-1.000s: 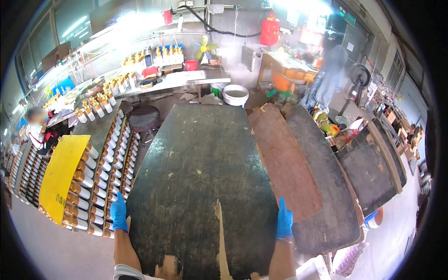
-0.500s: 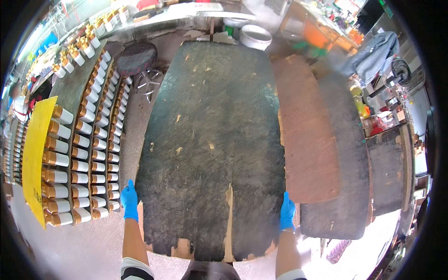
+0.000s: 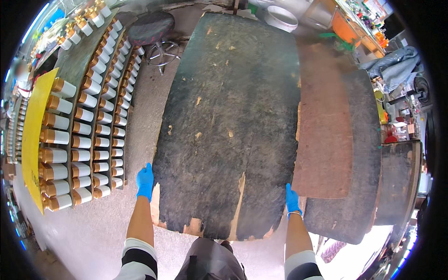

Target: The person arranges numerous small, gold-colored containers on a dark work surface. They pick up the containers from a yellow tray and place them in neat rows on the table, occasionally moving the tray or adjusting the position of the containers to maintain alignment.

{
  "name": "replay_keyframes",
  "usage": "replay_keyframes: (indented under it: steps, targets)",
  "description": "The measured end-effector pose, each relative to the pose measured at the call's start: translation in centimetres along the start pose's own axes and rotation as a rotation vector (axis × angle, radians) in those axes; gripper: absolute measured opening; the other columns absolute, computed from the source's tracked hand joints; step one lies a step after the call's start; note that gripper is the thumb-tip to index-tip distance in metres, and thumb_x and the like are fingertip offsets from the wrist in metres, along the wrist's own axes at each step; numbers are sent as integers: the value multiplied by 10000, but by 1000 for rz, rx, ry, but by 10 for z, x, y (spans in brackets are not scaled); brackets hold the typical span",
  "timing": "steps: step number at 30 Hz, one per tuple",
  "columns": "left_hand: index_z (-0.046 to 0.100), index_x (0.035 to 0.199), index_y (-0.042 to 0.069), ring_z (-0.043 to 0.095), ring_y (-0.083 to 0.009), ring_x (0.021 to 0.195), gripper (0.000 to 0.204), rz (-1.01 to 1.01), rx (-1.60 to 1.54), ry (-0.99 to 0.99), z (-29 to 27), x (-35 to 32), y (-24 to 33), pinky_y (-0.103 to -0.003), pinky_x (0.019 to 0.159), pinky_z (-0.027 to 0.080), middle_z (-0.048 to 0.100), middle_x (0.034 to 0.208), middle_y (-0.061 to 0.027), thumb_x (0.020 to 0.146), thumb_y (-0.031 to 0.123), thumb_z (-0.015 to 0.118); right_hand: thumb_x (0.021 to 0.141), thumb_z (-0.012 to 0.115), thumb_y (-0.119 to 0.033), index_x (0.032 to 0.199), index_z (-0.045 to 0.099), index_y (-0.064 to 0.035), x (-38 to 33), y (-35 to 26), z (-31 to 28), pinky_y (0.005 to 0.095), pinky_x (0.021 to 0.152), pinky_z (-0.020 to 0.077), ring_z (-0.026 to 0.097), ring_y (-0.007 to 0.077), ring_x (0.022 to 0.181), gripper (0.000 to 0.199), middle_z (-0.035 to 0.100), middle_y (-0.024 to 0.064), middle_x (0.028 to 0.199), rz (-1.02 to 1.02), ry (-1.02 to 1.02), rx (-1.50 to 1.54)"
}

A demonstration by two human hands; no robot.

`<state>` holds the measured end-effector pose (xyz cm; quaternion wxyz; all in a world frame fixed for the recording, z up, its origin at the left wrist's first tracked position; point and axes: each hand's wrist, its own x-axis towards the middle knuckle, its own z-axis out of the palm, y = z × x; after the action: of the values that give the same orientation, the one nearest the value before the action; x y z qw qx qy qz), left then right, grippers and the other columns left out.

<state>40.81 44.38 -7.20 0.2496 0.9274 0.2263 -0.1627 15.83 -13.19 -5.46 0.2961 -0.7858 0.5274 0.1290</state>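
Observation:
Between my outstretched arms is a large dark wooden board [image 3: 224,112], its black surface worn, with pale bare patches along the near edge and a long pale streak. My left hand [image 3: 145,182], in a blue glove, is closed on the board's left edge. On the opposite edge my right hand [image 3: 292,198], also blue-gloved, grips at about the same distance from me. Most of the fingers of both hands are hidden at or under the board's sides. The board reaches far ahead of me.
Racks of white-and-copper bottles [image 3: 98,116] stand at left, with a yellow sheet [image 3: 35,140] at their end. A round stool [image 3: 151,28] is beyond them. At right are a reddish-brown board [image 3: 324,126] and more dark boards [image 3: 366,200]. A white tub [image 3: 281,18] lies past the far end.
The board and both my hands have shifted right and upward in the picture. The surroundings have shifted too, and more of my arms and legs shows. Both hands keep hold.

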Motion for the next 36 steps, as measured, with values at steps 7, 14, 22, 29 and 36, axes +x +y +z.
replay_keyframes:
  steps: [7,14,22,29,36]
  targets:
    - [621,991,-18,581,-460,951,564,-3,24,28,-17,-14,-42,-491,815,465,612,994,-298,928,492,388,887,507,-524,1016,627,68,-38,21,0,460,804,457,605,398,931,617,628,288,964,-212,132,-23]
    - [634,960,29,612,-423,909,495,-26,110,78,-85,-112,-137,-473,784,478,644,956,-245,910,479,433,856,617,-412,1174,592,6,-148,68,-26,425,838,471,615,339,950,526,646,201,1022,-342,79,-149]
    - [633,959,2,614,-373,957,503,-217,147,-158,-174,-356,-303,-443,804,478,651,980,-235,901,453,419,894,513,-411,1000,669,-9,-249,183,-85,426,830,476,608,371,960,444,647,213,1013,-512,-637,-268]
    - [661,961,10,654,-358,806,457,-459,101,-460,-152,-613,-407,-441,761,502,677,801,-203,852,399,446,865,534,-453,905,693,-14,-267,247,-117,401,742,492,658,312,830,469,688,173,873,-372,-631,-277]
    - [678,917,13,671,-296,810,437,-528,-291,-416,-113,-676,-436,-388,764,511,693,848,-173,830,404,502,877,533,-427,807,675,-9,-291,231,-97,340,606,489,645,210,640,447,683,117,733,-409,-666,-75]
